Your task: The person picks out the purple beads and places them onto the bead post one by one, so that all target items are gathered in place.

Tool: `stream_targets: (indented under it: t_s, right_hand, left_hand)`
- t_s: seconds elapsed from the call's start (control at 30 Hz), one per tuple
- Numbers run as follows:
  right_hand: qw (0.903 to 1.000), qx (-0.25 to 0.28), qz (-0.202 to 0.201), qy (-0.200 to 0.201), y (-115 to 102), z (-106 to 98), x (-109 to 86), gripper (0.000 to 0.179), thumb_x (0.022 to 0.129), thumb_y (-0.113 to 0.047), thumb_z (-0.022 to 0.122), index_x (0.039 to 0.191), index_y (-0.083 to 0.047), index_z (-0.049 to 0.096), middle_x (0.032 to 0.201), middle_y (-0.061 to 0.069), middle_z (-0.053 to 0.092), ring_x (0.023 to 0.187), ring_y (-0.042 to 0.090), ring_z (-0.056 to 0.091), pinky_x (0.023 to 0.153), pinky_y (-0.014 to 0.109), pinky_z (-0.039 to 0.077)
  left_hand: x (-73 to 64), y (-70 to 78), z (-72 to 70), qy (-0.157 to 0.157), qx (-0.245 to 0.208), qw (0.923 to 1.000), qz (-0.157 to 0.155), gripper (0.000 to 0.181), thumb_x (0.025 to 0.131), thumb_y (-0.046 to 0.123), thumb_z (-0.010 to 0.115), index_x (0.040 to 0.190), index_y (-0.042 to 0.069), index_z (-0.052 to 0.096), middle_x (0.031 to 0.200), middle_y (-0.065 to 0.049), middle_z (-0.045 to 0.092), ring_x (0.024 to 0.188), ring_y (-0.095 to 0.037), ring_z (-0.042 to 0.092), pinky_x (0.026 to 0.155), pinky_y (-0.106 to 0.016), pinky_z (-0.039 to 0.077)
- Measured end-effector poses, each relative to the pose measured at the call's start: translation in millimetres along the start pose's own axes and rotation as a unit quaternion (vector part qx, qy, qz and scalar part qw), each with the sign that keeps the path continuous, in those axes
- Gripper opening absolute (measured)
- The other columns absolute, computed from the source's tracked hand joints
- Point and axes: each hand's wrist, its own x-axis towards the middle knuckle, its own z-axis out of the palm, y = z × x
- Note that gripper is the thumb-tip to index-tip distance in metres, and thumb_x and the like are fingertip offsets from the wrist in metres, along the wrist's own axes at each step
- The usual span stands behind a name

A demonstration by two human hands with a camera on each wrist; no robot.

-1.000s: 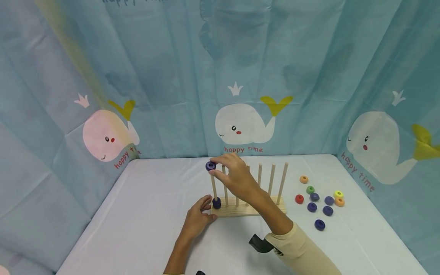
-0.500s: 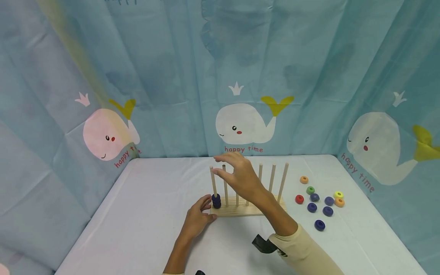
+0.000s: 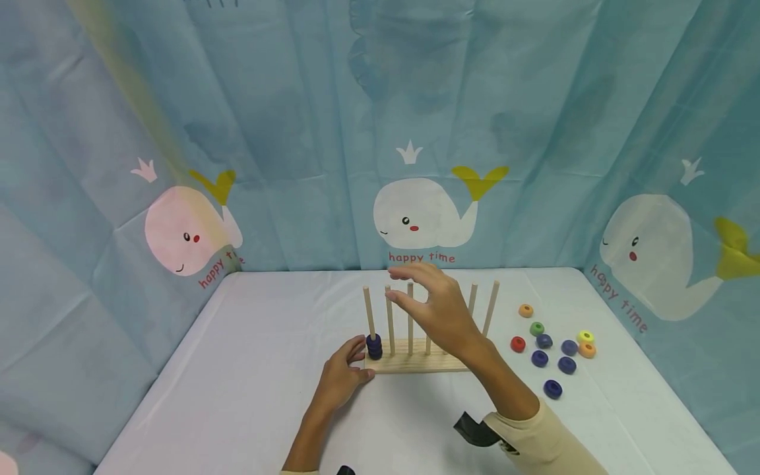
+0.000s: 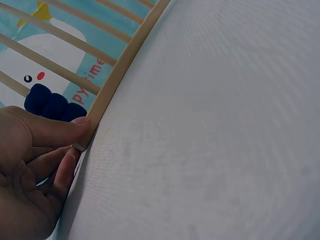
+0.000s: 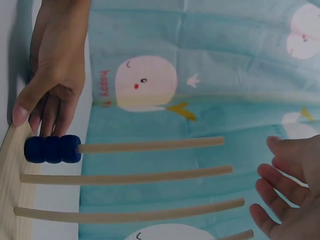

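Three dark blue beads (image 5: 52, 149) sit stacked at the bottom of the end peg of a wooden peg rack (image 3: 415, 363). In the left wrist view they show beside the thumb. My left hand (image 3: 340, 379) grips the rack's left end, its thumb (image 4: 75, 127) on the front edge and the other fingers round the end. My right hand (image 3: 442, 307) is in the air near the tops of the middle pegs, holding nothing. Its fingers are spread and gently bent in the right wrist view, apart from the peg tips. The right hand and forearm cover part of the right-hand pegs in the head view.
Loose beads lie on the white table (image 3: 249, 369) to the right of the rack: several blue ones (image 3: 553, 389), a red bead (image 3: 518, 344), a green bead (image 3: 537, 328), a yellow bead (image 3: 585, 336) and two orange beads (image 3: 526, 310). A whale-print curtain (image 3: 309, 165) surrounds the table.
A blue bead pinched at the end peg's top has been let go and dropped onto the stack. My right hand has moved right, away from that peg. The left hand stays put.
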Motion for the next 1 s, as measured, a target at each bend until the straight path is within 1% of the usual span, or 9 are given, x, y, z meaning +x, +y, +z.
stream_targets:
  t_s: [0.23, 0.47, 0.6, 0.73, 0.83, 1.0]
  right_hand:
    - [1.0000, -0.001, -0.004, 0.009, 0, -9, -10.7, 0.032, 0.088, -0.022, 0.074, 0.119, -0.016, 0.068, 0.113, -0.006, 0.066, 0.106, 0.011, 0.058, 0.090, 0.033, 0.049]
    - [0.9998, -0.002, -0.003, 0.019, 11, -22, -27.2, 0.033, 0.087, -0.021, 0.075, 0.118, -0.013, 0.069, 0.114, -0.008, 0.066, 0.102, 0.010, 0.059, 0.085, 0.032, 0.051]
    - [0.9996, -0.006, 0.009, 0.025, 16, -34, -35.0, 0.033, 0.086, -0.020, 0.075, 0.117, -0.012, 0.069, 0.114, -0.008, 0.066, 0.099, 0.012, 0.060, 0.082, 0.030, 0.052]
    - [0.9992, -0.011, 0.026, 0.027, 22, -44, -43.6, 0.032, 0.086, -0.018, 0.075, 0.118, -0.016, 0.069, 0.113, -0.008, 0.067, 0.097, 0.013, 0.061, 0.081, 0.028, 0.052]
    - [0.9985, -0.023, 0.040, 0.031, 26, -51, -51.2, 0.032, 0.087, -0.019, 0.075, 0.118, -0.019, 0.069, 0.110, -0.008, 0.067, 0.094, 0.012, 0.061, 0.078, 0.024, 0.052]
    - [0.9971, -0.038, 0.058, 0.032, 34, -60, -64.1, 0.030, 0.088, -0.016, 0.073, 0.118, -0.013, 0.070, 0.105, -0.008, 0.068, 0.093, 0.010, 0.063, 0.075, 0.022, 0.053]
  left_hand:
    - [1.2, 1.0, -0.1, 0.000, 0.000, 1.0000, 0.000, 0.072, 0.077, 0.003, 0.077, 0.142, 0.008, 0.048, 0.136, -0.006, 0.057, 0.117, -0.024, 0.057, 0.091, -0.039, 0.051]
    - [1.5, -0.2, 0.4, 0.001, 0.002, 1.0000, 0.000, 0.072, 0.077, 0.004, 0.078, 0.142, 0.008, 0.048, 0.136, -0.007, 0.057, 0.117, -0.024, 0.057, 0.091, -0.038, 0.051]
    - [1.5, 0.4, -0.1, 0.000, 0.001, 1.0000, 0.003, 0.072, 0.077, 0.005, 0.078, 0.142, 0.009, 0.048, 0.136, -0.007, 0.057, 0.117, -0.024, 0.057, 0.092, -0.038, 0.051]
    - [1.2, 0.5, -0.1, 0.001, 0.000, 1.0000, 0.003, 0.072, 0.077, 0.005, 0.078, 0.142, 0.010, 0.048, 0.136, -0.006, 0.057, 0.117, -0.023, 0.057, 0.092, -0.038, 0.050]
    - [1.2, 0.4, 0.4, 0.000, 0.000, 1.0000, 0.000, 0.072, 0.077, 0.005, 0.078, 0.142, 0.009, 0.048, 0.136, -0.006, 0.057, 0.117, -0.023, 0.057, 0.092, -0.038, 0.050]
    - [1.2, 0.5, 1.0, 0.001, -0.001, 1.0000, 0.000, 0.072, 0.077, 0.005, 0.078, 0.142, 0.008, 0.048, 0.136, -0.007, 0.057, 0.117, -0.024, 0.057, 0.092, -0.038, 0.051]
